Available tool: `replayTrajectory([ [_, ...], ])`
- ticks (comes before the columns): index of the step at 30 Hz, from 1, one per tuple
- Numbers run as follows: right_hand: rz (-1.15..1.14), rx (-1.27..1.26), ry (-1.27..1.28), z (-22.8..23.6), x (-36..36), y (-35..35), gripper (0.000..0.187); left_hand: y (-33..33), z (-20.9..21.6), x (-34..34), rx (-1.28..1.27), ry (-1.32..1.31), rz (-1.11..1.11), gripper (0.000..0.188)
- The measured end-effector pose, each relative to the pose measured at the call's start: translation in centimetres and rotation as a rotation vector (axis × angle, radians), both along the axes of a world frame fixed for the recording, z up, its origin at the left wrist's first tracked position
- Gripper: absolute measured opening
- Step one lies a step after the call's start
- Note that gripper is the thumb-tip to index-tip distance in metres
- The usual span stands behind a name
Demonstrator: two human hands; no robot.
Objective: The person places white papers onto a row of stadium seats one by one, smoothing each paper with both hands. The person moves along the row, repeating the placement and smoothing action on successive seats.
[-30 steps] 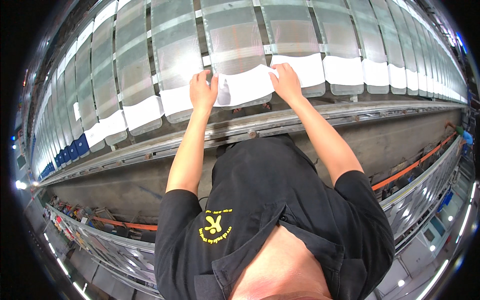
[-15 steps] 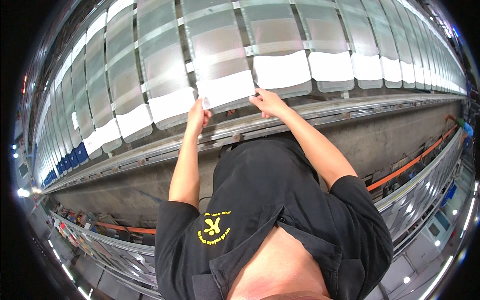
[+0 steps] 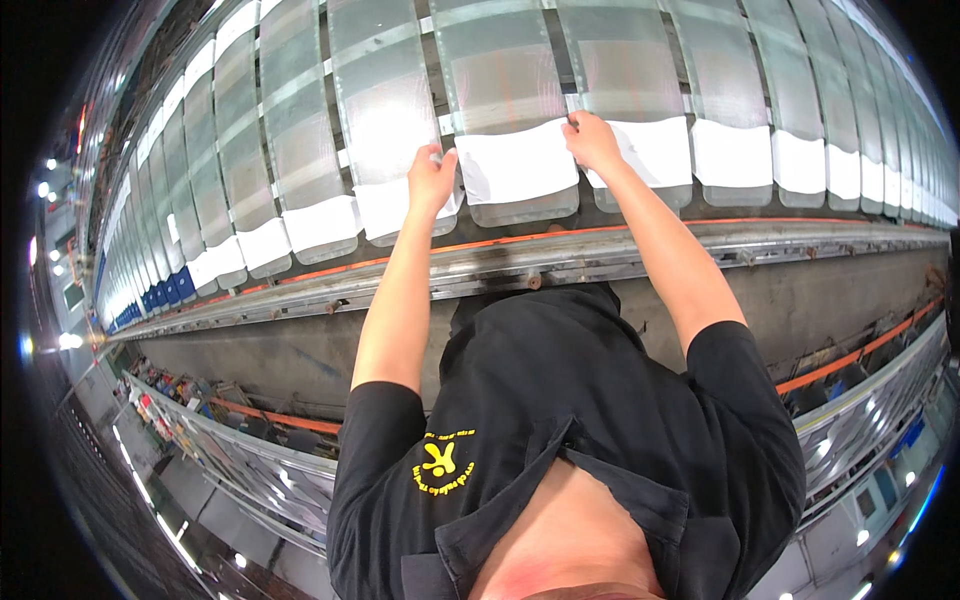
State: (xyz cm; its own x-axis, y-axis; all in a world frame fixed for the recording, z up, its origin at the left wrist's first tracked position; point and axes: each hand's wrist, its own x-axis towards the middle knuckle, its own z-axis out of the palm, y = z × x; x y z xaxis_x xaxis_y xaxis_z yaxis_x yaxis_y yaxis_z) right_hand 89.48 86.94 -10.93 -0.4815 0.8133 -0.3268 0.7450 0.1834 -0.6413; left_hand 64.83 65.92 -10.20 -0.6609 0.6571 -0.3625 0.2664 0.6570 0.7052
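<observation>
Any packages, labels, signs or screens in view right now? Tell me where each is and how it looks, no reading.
White wrap: rectangular band on the centre clear panel, held at its corners by left hand and right hand.
Neighbouring white wraps: same bands along the row.
Blue wraps: far left, small.
Yellow emblem: on the black shirt.
No screens or signs.

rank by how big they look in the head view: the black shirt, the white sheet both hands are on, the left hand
1. black shirt, by far the largest, though it sits nearest the camera
2. white sheet
3. left hand, smallest; the right hand looks about the same size
</observation>
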Motion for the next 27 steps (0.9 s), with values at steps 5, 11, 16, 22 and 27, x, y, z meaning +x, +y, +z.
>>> replayTrajectory([
  [5, 0.178, 0.103, -0.162, 1.2, -0.3, 0.8, 0.022, 2.6, -1.2, -0.5, -0.116, 0.230, -0.142, 0.044],
  [11, 0.135, 0.149, 0.424, 3.3, -0.6, -1.5, 0.015, 4.0, 2.4, -0.7, -0.037, 0.292, -0.243, 0.022],
  [16, -0.131, -0.010, 0.328, 2.3, -1.9, -4.5, 0.023, 3.2, 2.9, 2.7, 0.284, 0.055, -0.114, 0.017],
  [22, -0.214, -0.230, 0.204, 2.2, -2.3, -6.0, 0.054, 3.6, 1.6, 6.5, 0.120, -0.131, 0.128, 0.035],
  [27, -0.042, -0.353, 0.260, 2.5, -1.9, -7.2, 0.042, 2.5, 1.3, 7.4, -0.019, -0.279, 0.009, 0.040],
])
